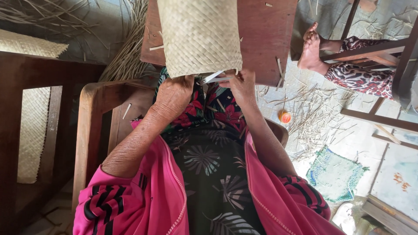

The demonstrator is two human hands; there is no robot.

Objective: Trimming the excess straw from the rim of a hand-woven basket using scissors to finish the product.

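A pale woven straw basket piece point(199, 35) lies on a low brown wooden table point(265, 39), its near edge hanging over my lap. My left hand point(174, 93) grips that near edge at the left corner. My right hand point(241, 87) pinches loose pale strips point(213, 77) sticking out of the same edge. Both forearms come out of pink sleeves over a dark floral skirt.
A wooden chair arm point(93, 130) curves at my left, with a woven mat point(32, 130) beyond it. Straw scraps point(313, 113) litter the floor at right, near a small orange cap point(285, 116). Another person's bare foot point(311, 48) rests on a chair rung. A green net point(335, 174) lies lower right.
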